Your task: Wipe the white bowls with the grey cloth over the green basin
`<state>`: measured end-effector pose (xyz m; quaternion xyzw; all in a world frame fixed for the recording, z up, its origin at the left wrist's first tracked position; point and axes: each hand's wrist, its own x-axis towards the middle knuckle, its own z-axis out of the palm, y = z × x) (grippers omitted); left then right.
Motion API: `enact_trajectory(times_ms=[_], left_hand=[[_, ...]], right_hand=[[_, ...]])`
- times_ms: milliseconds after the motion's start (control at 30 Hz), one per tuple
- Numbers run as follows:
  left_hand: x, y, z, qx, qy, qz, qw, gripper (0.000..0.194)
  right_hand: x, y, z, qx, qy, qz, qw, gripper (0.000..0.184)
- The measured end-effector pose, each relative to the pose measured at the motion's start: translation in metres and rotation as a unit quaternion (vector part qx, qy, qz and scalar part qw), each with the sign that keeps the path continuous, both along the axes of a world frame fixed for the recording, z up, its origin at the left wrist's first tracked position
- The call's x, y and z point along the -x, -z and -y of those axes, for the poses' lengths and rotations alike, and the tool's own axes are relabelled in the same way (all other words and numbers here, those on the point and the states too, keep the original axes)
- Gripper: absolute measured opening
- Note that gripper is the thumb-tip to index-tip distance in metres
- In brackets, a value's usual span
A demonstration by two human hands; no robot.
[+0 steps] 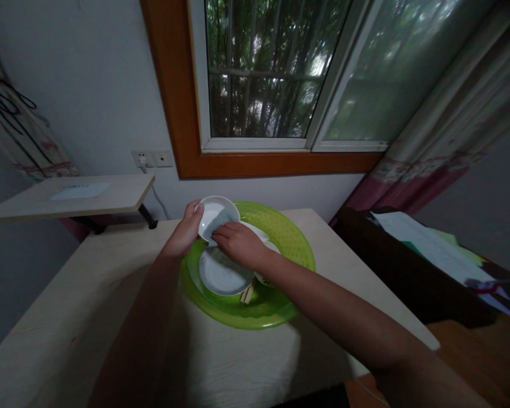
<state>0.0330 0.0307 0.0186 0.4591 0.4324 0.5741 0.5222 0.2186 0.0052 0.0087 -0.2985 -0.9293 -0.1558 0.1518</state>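
My left hand (190,225) grips the left rim of a white bowl (213,209), tilted toward me above the left side of a green plastic basin (295,238). Pressed into the bowl is a grey-blue cloth (217,222), pinched under the fingers of my right hand (238,242). Below the hands a white plate (225,272) lies in the basin. Light wooden chopsticks (247,294) stick out beside it. More white dishware (272,247) sits behind my right wrist, partly hidden.
The basin stands on a pale wooden table (161,340). A raised shelf (123,187) with a paper on it is at the left. Papers (433,243) lie on a dark surface at the right. A window (272,73) and a wall socket (151,159) are behind.
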Motion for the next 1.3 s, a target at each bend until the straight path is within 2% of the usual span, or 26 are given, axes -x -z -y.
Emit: enact_trajectory(times_ms=[133, 233, 333, 433, 567, 733, 933, 1100, 1200, 1300], left_hand=[[-0.004, -0.006, 0.006, 0.005, 0.035, 0.018, 0.999, 0.05], [0.003, -0.008, 0.006, 0.016, 0.056, 0.026, 0.998, 0.051], [0.016, -0.008, 0.002, 0.016, 0.08, 0.039, 0.996, 0.051], [0.03, -0.01, 0.001, 0.017, 0.109, 0.043, 0.993, 0.044], [0.036, -0.013, 0.003, 0.024, 0.11, 0.019, 0.994, 0.035], [0.03, -0.013, 0.004, 0.018, 0.109, 0.031, 0.993, 0.041], [0.015, -0.01, 0.002, 0.004, 0.057, 0.066, 0.996, 0.036], [-0.006, -0.013, 0.006, -0.006, 0.036, 0.11, 0.993, 0.034], [-0.012, -0.015, 0.008, 0.002, 0.045, 0.129, 0.991, 0.033], [-0.006, -0.015, 0.006, 0.011, 0.064, 0.127, 0.99, 0.035]], right_hand=[[0.002, -0.002, 0.004, 0.002, 0.003, -0.002, 1.0, 0.014], [0.001, -0.008, 0.007, -0.001, -0.005, 0.012, 1.0, 0.013], [-0.002, -0.012, 0.005, -0.026, -0.035, 0.029, 0.999, 0.013], [-0.003, -0.014, 0.003, -0.058, -0.061, 0.039, 0.996, 0.015], [-0.003, -0.015, 0.003, -0.098, -0.065, 0.073, 0.99, 0.019], [-0.004, -0.014, 0.002, -0.091, -0.051, 0.072, 0.992, 0.015], [-0.002, -0.012, 0.003, -0.038, -0.022, 0.069, 0.997, 0.015], [0.003, -0.007, 0.008, -0.011, 0.008, 0.011, 1.0, 0.015], [0.004, -0.006, 0.01, -0.018, 0.018, 0.003, 1.0, 0.016], [0.004, -0.008, 0.012, -0.018, 0.01, 0.028, 0.999, 0.015]])
